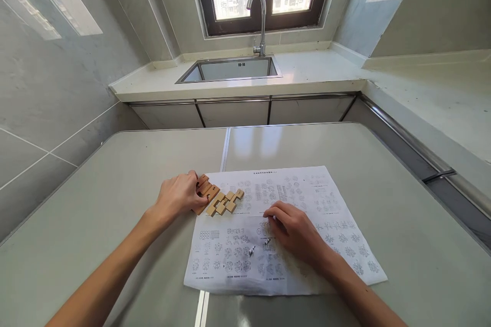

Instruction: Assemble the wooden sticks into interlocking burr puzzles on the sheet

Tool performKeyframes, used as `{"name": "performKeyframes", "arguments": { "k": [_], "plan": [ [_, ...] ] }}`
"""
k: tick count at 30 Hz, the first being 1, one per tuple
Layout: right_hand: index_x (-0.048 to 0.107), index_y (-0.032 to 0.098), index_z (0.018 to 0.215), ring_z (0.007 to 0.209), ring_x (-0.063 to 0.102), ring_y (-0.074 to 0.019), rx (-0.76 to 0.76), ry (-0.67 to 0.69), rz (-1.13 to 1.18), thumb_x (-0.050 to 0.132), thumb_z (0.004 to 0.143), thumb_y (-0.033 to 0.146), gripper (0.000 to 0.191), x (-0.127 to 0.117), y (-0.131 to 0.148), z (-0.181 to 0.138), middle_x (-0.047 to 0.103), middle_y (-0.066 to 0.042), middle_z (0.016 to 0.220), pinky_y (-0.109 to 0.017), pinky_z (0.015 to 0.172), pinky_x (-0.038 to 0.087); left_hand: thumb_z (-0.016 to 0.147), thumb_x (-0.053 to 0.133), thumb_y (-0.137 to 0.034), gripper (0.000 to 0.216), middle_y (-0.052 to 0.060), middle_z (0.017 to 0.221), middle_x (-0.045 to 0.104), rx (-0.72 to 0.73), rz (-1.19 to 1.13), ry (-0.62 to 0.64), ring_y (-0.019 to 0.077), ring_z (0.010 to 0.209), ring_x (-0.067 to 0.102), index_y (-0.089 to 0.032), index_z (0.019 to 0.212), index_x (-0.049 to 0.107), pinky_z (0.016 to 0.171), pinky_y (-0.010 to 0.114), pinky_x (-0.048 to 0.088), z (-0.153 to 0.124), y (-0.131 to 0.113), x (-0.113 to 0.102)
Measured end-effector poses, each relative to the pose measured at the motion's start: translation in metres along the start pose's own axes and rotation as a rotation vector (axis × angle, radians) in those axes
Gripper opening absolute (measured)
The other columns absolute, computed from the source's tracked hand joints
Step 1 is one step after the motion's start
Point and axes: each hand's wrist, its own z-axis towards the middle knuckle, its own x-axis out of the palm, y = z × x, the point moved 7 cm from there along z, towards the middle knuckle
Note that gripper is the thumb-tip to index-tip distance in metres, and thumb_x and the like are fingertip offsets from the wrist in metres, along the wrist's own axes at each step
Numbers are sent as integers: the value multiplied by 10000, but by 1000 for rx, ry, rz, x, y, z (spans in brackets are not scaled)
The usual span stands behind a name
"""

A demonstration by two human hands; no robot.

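Observation:
My left hand point(178, 191) is closed at the left edge of the paper, thumb and fingers on reddish-brown wooden puzzle pieces point(210, 191) with notches and small markings. Its fingers partly hide them. Touching or close beside these, several paler wooden puzzle pieces point(225, 203) lie in a stepped cluster. Both groups rest on the left part of a large white paper sheet point(291, 276) printed with small diagrams and lines of text. On the sheet's middle right, my right hand point(293, 226) rests with curled fingers, its fingertips near the paper and nothing visible in them.
Two small dark-and-white scraps point(251, 251) lie on the paper below my right hand. The sheet spans the seam of a pale table point(146, 158). Beyond stand a counter point(307, 69) with a sink point(230, 79) and a tall faucet point(263, 20). A tiled wall point(69, 71) borders the left.

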Motion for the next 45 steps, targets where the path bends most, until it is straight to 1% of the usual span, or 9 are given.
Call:
{"name": "performKeyframes", "arguments": {
  "k": [9, 14, 19, 21, 26, 30, 33, 37, 45],
  "plan": [
    [677, 235, 1071, 819, 686, -234, 40, 14, 45, 502, 1033, 116, 216, 0, 1, 1, 744, -81, 996, -377, 714, 560, 745, 693, -505, 478, 94, 979, 802, -38, -38, -26, 326, 900, 746, -221, 1125, 638, 633, 330, 412, -11, 1, -17],
    [697, 242, 1093, 775, 670, -202, 292, 51, 492, 566, 1062, 314, 153, -2, -3, 2, 716, -59, 940, -343, 703, 587, 766, 694, -500, 446, 64, 945, 804, 20, -76, -93, 305, 863, 747, -228, 1114, 632, 615, 328, 394, -25, -16, -37],
    [415, 363, 1567, 1336, 629, -320, 449, 223, 1214, 779, 942, 532, 743, 10, 11, 1, 564, -152, 1540, -496, 944, 623, 765, 745, -454, 447, 45, 934, 804, 170, -207, -104, 304, 869, 758, -232, 1132, 617, 632, 330, 405, -49, -76, -52],
    [361, 397, 1601, 1391, 596, -350, 429, 238, 1385, 813, 876, 632, 886, 11, 16, 1, 490, -150, 1626, -560, 980, 606, 786, 749, -440, 382, 50, 874, 790, 282, -250, -83, 300, 818, 755, -235, 1083, 626, 627, 335, 404, -59, -113, -49],
    [711, 244, 1190, 974, 758, -292, 604, 139, 1306, 646, 951, 727, 543, 13, -2, -5, 776, -104, 1053, -441, 846, 628, 772, 764, -325, 300, 89, 866, 746, 505, -305, -83, 317, 782, 737, -230, 1026, 635, 636, 371, 443, -73, -184, -28],
    [727, 246, 1138, 1001, 758, -274, 751, -91, 1319, 678, 972, 632, 423, 5, -21, -5, 787, -86, 1044, -361, 826, 625, 830, 782, -303, 413, 99, 1106, 728, 645, -453, -159, 307, 882, 726, -239, 1205, 620, 688, 376, 494, -77, -190, -25],
    [721, 254, 1195, 1042, 767, -288, 763, -118, 1383, 668, 984, 605, 412, 4, -23, -1, 793, -99, 1145, -350, 789, 629, 903, 730, -311, 422, 75, 1189, 702, 733, -671, -183, 250, 909, 703, -272, 1296, 582, 731, 360, 531, -77, -179, -23],
    [668, 263, 1353, 1046, 763, -313, 765, -68, 1370, 617, 1005, 616, 498, 5, -20, 1, 781, -130, 1247, -333, 632, 608, 981, 637, -358, 237, 98, 1199, 687, 564, -904, -295, 229, 939, 661, -226, 1178, 632, 843, 392, 555, -61, -151, -10],
    [773, 187, 1185, 867, 769, -271, 844, -21, 1351, 690, 981, 588, 457, 9, -19, -4, 814, -128, 1080, -323, 611, 617, 1067, 521, -536, 369, 52, 867, 760, 602, -1183, 213, 220, 787, 731, -201, 1073, 675, 681, 318, 528, -57, -161, 33]
  ]
}}
